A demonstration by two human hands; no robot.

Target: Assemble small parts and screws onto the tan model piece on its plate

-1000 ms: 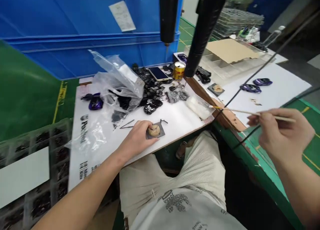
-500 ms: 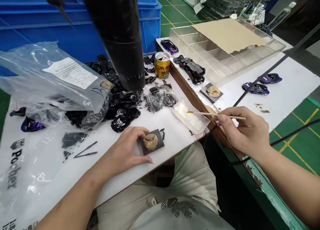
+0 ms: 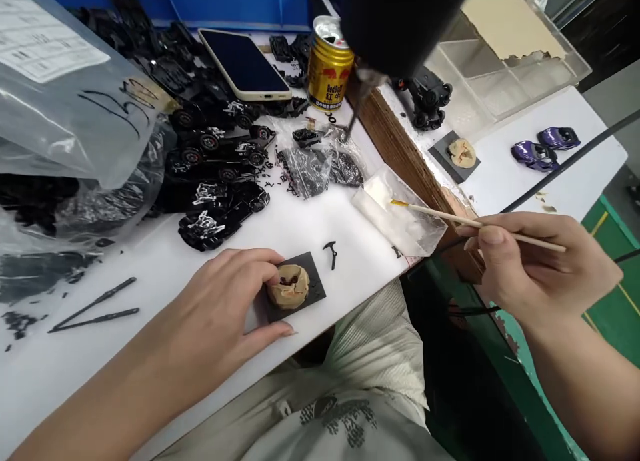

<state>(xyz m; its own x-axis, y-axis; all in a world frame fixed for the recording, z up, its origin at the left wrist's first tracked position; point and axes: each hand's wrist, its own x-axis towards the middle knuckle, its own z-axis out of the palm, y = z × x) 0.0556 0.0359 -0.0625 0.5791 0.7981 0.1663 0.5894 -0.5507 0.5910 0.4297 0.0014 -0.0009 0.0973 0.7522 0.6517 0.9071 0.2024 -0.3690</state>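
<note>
My left hand (image 3: pixel 235 287) rests at a dark square pad (image 3: pixel 314 274), its thumb along the lower edge and its fingers against a tan, cracked round lump (image 3: pixel 290 287) on top. A dark hollow shows in the lump. Between thumb and fingers, my right hand (image 3: pixel 535 267) pinches a thin wooden stick (image 3: pixel 465 219). The stick's amber-coloured tip lies over a clear plastic packet (image 3: pixel 400 214) with whitish contents; whether it touches them I cannot tell. A small black T-shaped part (image 3: pixel 332 254) lies just right of the pad.
Black model cars (image 3: pixel 225 207), a phone (image 3: pixel 247 64) and a drink can (image 3: pixel 330 64) stand behind. A plastic bag (image 3: pixel 65 101) covers the left side. A dark tool (image 3: pixel 400 21) hangs overhead. Purple car bodies (image 3: pixel 535 154) and a second pad (image 3: pixel 453 161) lie right, past a wooden edge (image 3: pixel 395 137).
The view has moved closer to the table and tilted, bringing the phone into full sight. My left hand stays at the pad; the stick remains in my right hand near the packet.
</note>
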